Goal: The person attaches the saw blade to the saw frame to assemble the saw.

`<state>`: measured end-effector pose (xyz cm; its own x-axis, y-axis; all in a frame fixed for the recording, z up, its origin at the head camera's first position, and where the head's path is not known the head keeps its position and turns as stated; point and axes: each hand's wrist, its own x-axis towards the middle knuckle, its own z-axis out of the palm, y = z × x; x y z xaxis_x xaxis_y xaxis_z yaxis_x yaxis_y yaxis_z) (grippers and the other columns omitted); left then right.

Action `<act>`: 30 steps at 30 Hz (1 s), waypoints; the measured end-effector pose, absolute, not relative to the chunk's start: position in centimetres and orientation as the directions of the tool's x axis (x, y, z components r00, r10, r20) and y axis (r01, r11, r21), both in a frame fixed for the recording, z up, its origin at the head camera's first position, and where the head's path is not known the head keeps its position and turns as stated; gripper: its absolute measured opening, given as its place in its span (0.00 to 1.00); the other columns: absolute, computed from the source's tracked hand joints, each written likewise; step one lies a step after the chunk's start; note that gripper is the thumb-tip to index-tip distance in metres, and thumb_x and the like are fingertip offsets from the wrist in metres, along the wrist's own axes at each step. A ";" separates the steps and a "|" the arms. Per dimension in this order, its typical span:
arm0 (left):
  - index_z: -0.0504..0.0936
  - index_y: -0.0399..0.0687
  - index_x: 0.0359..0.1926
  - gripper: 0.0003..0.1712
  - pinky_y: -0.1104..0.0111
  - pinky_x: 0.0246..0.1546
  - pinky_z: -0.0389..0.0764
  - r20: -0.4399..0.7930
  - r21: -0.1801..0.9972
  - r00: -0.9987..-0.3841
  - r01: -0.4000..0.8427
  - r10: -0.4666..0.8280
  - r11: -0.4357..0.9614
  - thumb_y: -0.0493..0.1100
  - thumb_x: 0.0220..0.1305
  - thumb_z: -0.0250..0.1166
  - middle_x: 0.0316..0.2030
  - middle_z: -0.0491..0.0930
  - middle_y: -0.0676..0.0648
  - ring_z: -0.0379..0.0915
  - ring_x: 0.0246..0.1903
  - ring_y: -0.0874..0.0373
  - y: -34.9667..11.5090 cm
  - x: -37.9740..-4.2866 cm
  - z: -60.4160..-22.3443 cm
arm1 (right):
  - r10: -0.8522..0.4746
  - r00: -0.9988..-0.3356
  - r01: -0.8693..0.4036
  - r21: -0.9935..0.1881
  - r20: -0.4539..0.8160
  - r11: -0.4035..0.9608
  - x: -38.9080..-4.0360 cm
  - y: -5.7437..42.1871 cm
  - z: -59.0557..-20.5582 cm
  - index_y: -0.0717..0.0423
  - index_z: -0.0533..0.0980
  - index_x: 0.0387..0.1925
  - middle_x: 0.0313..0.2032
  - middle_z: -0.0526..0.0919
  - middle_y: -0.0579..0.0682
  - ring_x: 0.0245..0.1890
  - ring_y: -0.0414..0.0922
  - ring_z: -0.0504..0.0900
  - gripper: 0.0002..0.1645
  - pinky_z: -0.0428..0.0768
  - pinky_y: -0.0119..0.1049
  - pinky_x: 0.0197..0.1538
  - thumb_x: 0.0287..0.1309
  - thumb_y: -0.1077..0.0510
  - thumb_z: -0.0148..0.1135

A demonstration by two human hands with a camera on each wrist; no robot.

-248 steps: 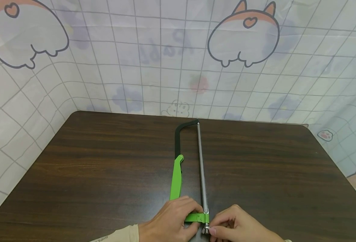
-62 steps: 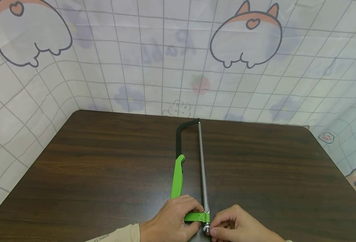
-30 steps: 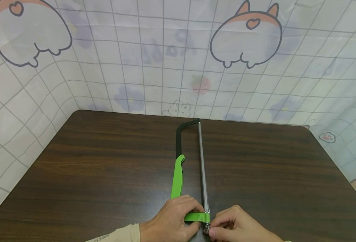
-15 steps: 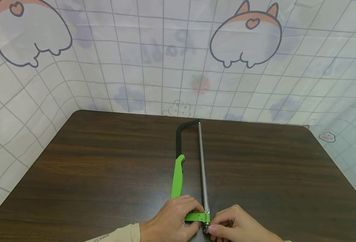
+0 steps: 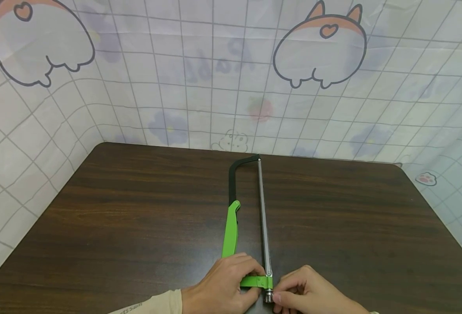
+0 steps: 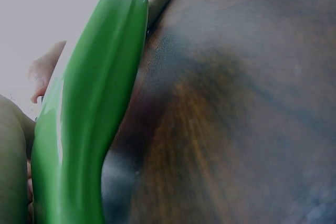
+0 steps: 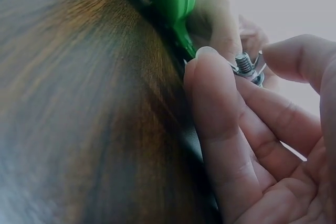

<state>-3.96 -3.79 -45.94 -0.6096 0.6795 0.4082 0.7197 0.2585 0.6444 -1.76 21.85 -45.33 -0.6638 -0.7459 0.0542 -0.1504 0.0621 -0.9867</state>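
Note:
A hacksaw (image 5: 229, 235) with a green handle, a black bent front frame and a straight silver blade bar lies on the table, its front end pointing away. My left hand (image 5: 225, 285) grips the green near end of its frame. At the near end of the blade bar is a silver wing nut (image 5: 268, 297); my right hand (image 5: 309, 291) holds it by the thumb and a fingertip. In the right wrist view, a threaded bolt end (image 7: 243, 63) sticks out of the nut between the digits. The green handle (image 6: 92, 103) fills much of the left wrist view.
The dark wood-grain table (image 5: 137, 209) has rounded far corners. Behind it and along both sides hangs a white gridded curtain (image 5: 199, 87) with cartoon prints. The saw's black tip is close to the table's far edge.
The wing nut shows its wings at different angles across the frames, turned by my right fingers. My left hand and the hacksaw stay in place.

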 end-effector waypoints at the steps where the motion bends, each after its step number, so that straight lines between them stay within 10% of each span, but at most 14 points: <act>1: 0.84 0.56 0.43 0.10 0.90 0.38 0.66 0.409 0.645 -0.610 0.720 0.678 0.258 0.38 0.62 0.69 0.36 0.83 0.60 0.66 0.35 0.75 -3.8 -4.0 -46.0 | -0.746 -0.664 -0.142 -0.988 0.048 0.063 -1.8 21.9 -45.3 0.67 0.85 0.37 0.30 0.85 0.68 0.24 0.47 0.83 0.15 0.86 0.37 0.30 0.74 0.69 0.52; 15: 0.84 0.56 0.43 0.11 0.90 0.36 0.65 0.418 0.644 -0.606 0.723 0.676 0.250 0.37 0.60 0.70 0.35 0.83 0.60 0.66 0.34 0.76 -3.8 -4.0 -46.2 | -0.755 -0.656 -0.039 -0.999 -0.002 0.037 -1.8 22.0 -45.1 0.70 0.84 0.43 0.33 0.83 0.73 0.32 0.25 0.81 0.14 0.86 0.32 0.33 0.74 0.66 0.53; 30: 0.84 0.55 0.42 0.11 0.91 0.38 0.65 0.451 0.617 -0.588 0.749 0.671 0.241 0.37 0.61 0.70 0.35 0.83 0.60 0.67 0.34 0.76 -3.8 -4.1 -46.2 | -0.747 -0.665 -0.020 -0.999 -0.021 0.046 -1.7 22.1 -45.2 0.69 0.84 0.46 0.34 0.83 0.74 0.32 0.25 0.82 0.13 0.86 0.29 0.35 0.73 0.67 0.55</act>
<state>-4.08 -3.76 -46.21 -0.5882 0.6712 0.4511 0.7488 0.2413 0.6173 -1.66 22.15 -45.17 -0.6648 -0.7467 -0.0215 -0.0200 0.0465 -0.9987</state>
